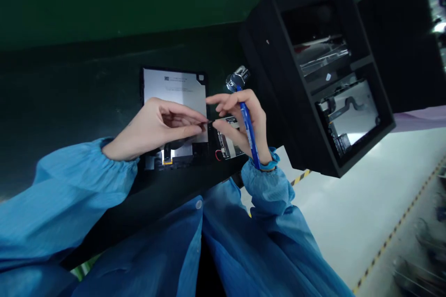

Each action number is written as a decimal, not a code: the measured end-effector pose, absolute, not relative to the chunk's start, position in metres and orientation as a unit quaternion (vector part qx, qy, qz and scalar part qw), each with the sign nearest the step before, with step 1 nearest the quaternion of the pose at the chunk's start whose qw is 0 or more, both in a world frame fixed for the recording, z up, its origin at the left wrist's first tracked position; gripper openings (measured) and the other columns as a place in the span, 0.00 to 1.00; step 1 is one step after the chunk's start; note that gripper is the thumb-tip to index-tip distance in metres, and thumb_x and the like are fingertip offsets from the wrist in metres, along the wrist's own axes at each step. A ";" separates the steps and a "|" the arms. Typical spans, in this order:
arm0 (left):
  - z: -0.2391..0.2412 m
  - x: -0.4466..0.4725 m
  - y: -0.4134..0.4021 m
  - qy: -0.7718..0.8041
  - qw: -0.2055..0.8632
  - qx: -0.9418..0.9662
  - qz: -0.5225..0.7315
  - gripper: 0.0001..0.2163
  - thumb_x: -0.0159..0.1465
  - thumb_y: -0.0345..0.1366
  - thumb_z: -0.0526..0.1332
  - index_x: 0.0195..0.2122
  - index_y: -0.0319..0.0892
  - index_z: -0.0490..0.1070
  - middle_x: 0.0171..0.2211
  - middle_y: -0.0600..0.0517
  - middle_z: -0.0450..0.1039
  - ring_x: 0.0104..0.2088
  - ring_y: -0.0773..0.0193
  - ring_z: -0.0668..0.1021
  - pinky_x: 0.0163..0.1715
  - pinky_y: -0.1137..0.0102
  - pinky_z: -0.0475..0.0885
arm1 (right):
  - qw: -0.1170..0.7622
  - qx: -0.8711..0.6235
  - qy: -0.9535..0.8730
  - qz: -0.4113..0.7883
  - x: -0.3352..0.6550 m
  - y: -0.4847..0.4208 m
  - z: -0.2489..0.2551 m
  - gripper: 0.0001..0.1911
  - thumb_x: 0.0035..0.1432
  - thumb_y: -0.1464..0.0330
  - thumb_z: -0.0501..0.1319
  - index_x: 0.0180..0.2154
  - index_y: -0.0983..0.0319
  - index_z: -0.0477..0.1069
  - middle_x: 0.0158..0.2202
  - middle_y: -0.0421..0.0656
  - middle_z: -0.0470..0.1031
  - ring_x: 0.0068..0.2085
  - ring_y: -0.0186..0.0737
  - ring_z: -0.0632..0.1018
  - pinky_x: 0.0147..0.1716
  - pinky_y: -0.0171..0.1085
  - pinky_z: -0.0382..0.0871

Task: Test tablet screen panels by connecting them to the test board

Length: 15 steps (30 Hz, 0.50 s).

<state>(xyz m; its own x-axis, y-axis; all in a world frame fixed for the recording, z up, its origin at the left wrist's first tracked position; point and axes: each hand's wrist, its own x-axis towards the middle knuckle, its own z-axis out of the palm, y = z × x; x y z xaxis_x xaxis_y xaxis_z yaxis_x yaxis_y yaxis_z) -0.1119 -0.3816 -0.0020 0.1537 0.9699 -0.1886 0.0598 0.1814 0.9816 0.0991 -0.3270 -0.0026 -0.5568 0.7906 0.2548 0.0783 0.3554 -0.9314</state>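
Pinching a small dark sliver (209,122), the left hand (151,126) brings thumb and forefinger tips together at its left end; blur hides the exact contact. The sliver lies between the two hands, directly to the right of the left fingertips and just beside the right thumb tip. The left hand is nearer. Its long axis is too small to determine.

The right hand (259,118) retains a slender blue rod (248,127) across the palm, with thumb and forefinger parted. The rod's long axis slants from the wrist forward and slightly left. A shiny clear-and-metallic cylinder (238,78) sits at its far end; attachment cannot be confirmed.

Count on the dark work surface (87,88): one silver-grey rectangular panel with a black border (181,86), partly beneath the left hand, long axis running away from the body; one smaller black-and-pale electronic assembly (230,145), partly beneath the right hand. To the right stands one open black box (273,60) with two compartments: clear film (322,60) in the far one, one silver metal-backed unit (362,106) in the near one.
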 end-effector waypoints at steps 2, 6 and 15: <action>-0.009 -0.103 -0.383 0.569 0.473 0.548 0.389 0.07 0.58 0.33 0.72 0.39 0.43 0.83 0.31 0.52 0.83 0.30 0.63 0.81 0.32 0.68 0.79 | 0.330 -0.343 -0.794 0.379 0.121 -0.325 -0.017 0.12 0.61 0.65 0.67 0.44 0.54 0.68 0.56 0.42 0.77 0.57 0.43 0.77 0.58 0.48 0.72; -0.032 -0.087 -0.385 0.590 0.348 0.645 0.340 0.09 0.62 0.41 0.69 0.40 0.44 0.82 0.30 0.51 0.80 0.27 0.64 0.76 0.28 0.67 0.73 | 0.228 -0.380 -0.857 0.262 0.150 -0.330 -0.053 0.20 0.61 0.61 0.66 0.53 0.57 0.68 0.65 0.48 0.70 0.67 0.50 0.67 0.67 0.58 0.60; -0.042 -0.071 -0.394 0.592 0.221 0.728 0.266 0.10 0.68 0.41 0.63 0.43 0.43 0.81 0.41 0.48 0.80 0.29 0.63 0.77 0.30 0.66 0.74 | 0.237 -0.477 -0.814 0.230 0.136 -0.361 -0.067 0.16 0.67 0.59 0.58 0.53 0.56 0.68 0.65 0.45 0.69 0.69 0.49 0.65 0.70 0.57 0.53</action>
<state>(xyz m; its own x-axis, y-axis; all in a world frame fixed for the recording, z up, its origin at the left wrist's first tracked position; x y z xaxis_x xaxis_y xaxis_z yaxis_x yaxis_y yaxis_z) -0.0707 -0.3944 -0.0421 0.1567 0.9797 0.1247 0.7442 -0.2001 0.6373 0.1358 -0.3613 -0.0674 -0.4324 0.8862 0.1665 0.6685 0.4390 -0.6003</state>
